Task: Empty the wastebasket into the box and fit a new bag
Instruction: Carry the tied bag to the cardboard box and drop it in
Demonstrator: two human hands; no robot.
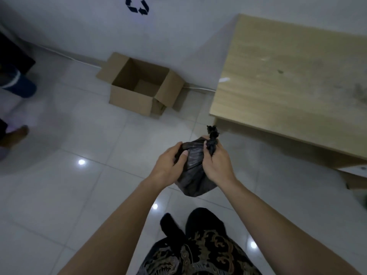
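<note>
Signs: one. Recycling symbol, dark blue, three chasing arrows, printed on the white wall; top cut off by the frame edge. Position: far beyond both hands, up and to the left of them. No words, brands, labels or numbers legible on anything else in view.

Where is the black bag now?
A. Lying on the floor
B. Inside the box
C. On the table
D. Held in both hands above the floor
D: the left hand and right hand both hold the bag above the floor; the box stands open and apart.
</note>
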